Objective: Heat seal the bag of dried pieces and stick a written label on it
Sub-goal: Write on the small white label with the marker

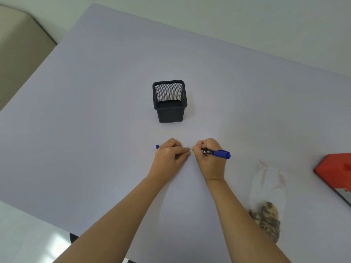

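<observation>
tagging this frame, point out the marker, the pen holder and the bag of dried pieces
marker [221, 154], head view, blue end
pen holder [170, 115], head view, front wall
bag [266, 186], head view, clear upper part

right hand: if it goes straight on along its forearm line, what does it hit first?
Probably the black mesh pen holder, upright beyond the right hand, bare table between. Depth is unclear; it might only clip the holder's right side.

View: one head-worn wide-angle camera.
Facing: forward and steeply down over the surface [95, 141].
Nearness: close; left hand [169, 155] and right hand [210, 157] sit mid-frame.
</observation>
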The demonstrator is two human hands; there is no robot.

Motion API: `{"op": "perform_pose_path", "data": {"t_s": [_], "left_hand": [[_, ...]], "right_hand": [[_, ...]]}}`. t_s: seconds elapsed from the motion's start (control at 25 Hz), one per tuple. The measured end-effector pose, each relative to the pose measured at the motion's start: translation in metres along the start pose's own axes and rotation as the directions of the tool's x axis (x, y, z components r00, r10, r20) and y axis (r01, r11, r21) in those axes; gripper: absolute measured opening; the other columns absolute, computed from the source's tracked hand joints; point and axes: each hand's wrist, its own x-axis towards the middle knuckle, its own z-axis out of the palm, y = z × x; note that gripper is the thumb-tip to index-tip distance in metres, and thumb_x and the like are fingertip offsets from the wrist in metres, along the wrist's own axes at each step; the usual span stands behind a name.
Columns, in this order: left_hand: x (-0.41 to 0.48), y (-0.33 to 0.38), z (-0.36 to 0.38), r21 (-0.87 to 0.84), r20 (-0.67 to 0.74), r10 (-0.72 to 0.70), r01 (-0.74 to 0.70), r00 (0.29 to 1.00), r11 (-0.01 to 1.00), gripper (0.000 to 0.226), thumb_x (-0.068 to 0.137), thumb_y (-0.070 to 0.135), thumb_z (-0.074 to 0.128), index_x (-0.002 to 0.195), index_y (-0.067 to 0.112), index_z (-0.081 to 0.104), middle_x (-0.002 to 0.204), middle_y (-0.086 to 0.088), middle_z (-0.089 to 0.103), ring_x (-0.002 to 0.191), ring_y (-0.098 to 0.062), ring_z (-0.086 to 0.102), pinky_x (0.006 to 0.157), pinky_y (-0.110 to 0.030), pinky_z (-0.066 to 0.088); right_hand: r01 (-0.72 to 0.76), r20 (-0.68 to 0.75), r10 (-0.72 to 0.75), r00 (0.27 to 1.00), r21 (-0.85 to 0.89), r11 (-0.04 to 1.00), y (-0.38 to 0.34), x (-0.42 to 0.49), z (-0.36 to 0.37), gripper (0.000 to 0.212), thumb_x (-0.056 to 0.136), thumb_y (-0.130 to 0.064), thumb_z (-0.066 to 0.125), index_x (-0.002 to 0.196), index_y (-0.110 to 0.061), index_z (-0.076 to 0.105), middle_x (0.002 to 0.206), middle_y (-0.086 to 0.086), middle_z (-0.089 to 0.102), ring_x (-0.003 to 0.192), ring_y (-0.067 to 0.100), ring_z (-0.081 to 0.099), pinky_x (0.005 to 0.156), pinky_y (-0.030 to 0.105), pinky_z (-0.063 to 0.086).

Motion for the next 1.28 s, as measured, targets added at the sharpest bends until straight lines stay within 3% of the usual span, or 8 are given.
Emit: {"op": "perform_pose_path", "data": {"t_s": [0.12, 0.28, 0.4, 0.52, 0.84, 1.0, 1.28], "left_hand": [[0.0001, -0.0004, 0.0002, -0.002, 0.003, -0.008, 0.008, 1.0, 1.0, 0.011, 0.079, 0.014, 0.072, 0.08, 0.004, 0.075, 0.074, 0.003, 0.051, 0.06, -0.008, 0.045, 0.058, -0.009, 0.036], [-0.0005, 0.0002, -0.0002, 0.0, 0.0, -0.007, 0.007, 1.0, 1.0, 0.011, 0.079, 0.015, 0.072, 0.08, 0.004, 0.075, 0.074, -0.001, 0.054, 0.061, -0.008, 0.046, 0.058, -0.012, 0.037], [-0.0001, 0.0013, -0.0013, 0.005, -0.009, 0.005, -0.005, 1.0, 1.0, 0.011, 0.079, 0.014, 0.072, 0.08, 0.004, 0.075, 0.073, 0.001, 0.052, 0.059, -0.002, 0.043, 0.059, -0.006, 0.036], [-0.0001, 0.0022, -0.0018, 0.014, -0.008, 0.007, -0.007, 1.0, 1.0, 0.012, 0.079, 0.015, 0.072, 0.079, 0.003, 0.075, 0.072, -0.002, 0.054, 0.059, -0.006, 0.043, 0.06, -0.004, 0.035], [0.0007, 0.0025, -0.0011, 0.015, 0.002, -0.001, 0.001, 1.0, 1.0, 0.012, 0.079, 0.015, 0.071, 0.08, 0.004, 0.075, 0.073, -0.002, 0.055, 0.061, -0.009, 0.046, 0.059, -0.005, 0.035], [-0.0002, 0.0027, -0.0017, 0.0, -0.002, 0.005, -0.005, 1.0, 1.0, 0.011, 0.079, 0.015, 0.072, 0.081, 0.004, 0.075, 0.073, 0.004, 0.05, 0.061, -0.009, 0.046, 0.059, -0.005, 0.035], [-0.0003, 0.0025, -0.0016, 0.0, 0.01, 0.004, -0.004, 1.0, 1.0, 0.012, 0.08, 0.015, 0.07, 0.082, 0.004, 0.075, 0.074, -0.005, 0.057, 0.063, -0.01, 0.049, 0.06, -0.007, 0.037]], "right_hand": [[-0.027, -0.026, 0.027, 0.999, -0.006, 1.0, -0.0022, 0.0003, -0.0012, 0.033, 0.081, -0.021, 0.048, 0.055, -0.002, 0.039, 0.055, 0.0, 0.038, 0.051, 0.016, 0.037, 0.049, 0.017, 0.031], [-0.017, 0.021, 0.018, 1.0, -0.021, 1.0, -0.0027, -0.0004, -0.0004, 0.033, 0.081, -0.021, 0.048, 0.056, -0.002, 0.04, 0.055, 0.002, 0.04, 0.049, 0.02, 0.04, 0.048, 0.024, 0.034], [0.006, 0.08, -0.004, 0.997, -0.016, 1.0, -0.0025, -0.0023, -0.0006, 0.033, 0.082, -0.024, 0.049, 0.056, -0.003, 0.042, 0.055, -0.001, 0.04, 0.053, 0.015, 0.038, 0.049, 0.019, 0.033], [0.0, 0.088, -0.001, 0.996, 0.011, 1.0, -0.0026, -0.0022, -0.0013, 0.031, 0.082, -0.024, 0.05, 0.057, -0.007, 0.042, 0.055, -0.004, 0.04, 0.054, 0.01, 0.039, 0.049, 0.016, 0.034], [0.007, 0.076, -0.005, 0.997, -0.028, 1.0, -0.0029, -0.0007, -0.0008, 0.034, 0.082, -0.023, 0.049, 0.056, -0.001, 0.043, 0.052, 0.01, 0.046, 0.047, 0.022, 0.042, 0.047, 0.031, 0.038], [0.017, 0.062, -0.015, 0.998, -0.024, 1.0, -0.0014, -0.0014, -0.0014, 0.032, 0.082, -0.021, 0.049, 0.057, -0.002, 0.044, 0.053, 0.01, 0.047, 0.049, 0.023, 0.045, 0.049, 0.026, 0.038], [0.023, 0.091, -0.021, 0.996, -0.025, 0.999, 0.0002, -0.002, -0.0011, 0.032, 0.083, -0.023, 0.049, 0.057, -0.005, 0.044, 0.054, 0.003, 0.044, 0.053, 0.018, 0.041, 0.051, 0.012, 0.035]]}}
